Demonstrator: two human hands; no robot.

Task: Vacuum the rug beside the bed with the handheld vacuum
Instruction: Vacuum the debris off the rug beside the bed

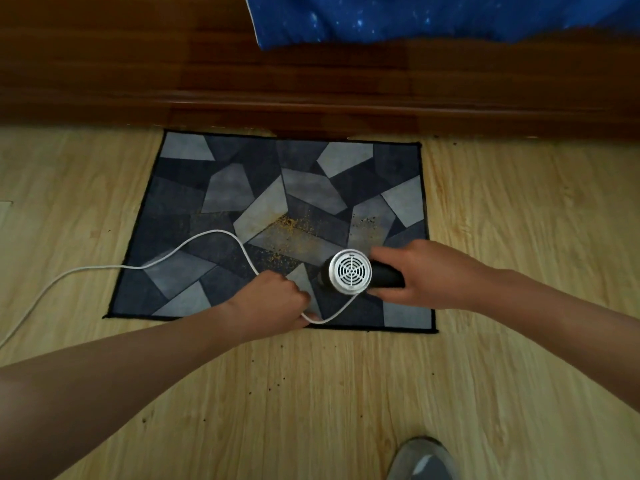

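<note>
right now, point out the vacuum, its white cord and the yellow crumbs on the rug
vacuum (349, 271), head view, on its white vented end
white cord (216, 231), head view, on the top of its loop
yellow crumbs (292, 221), head view, on the densest patch

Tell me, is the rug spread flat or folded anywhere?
Spread flat. The rug shows its black border on all four sides, no corner turned over. Yellow crumbs lie on it.
</note>
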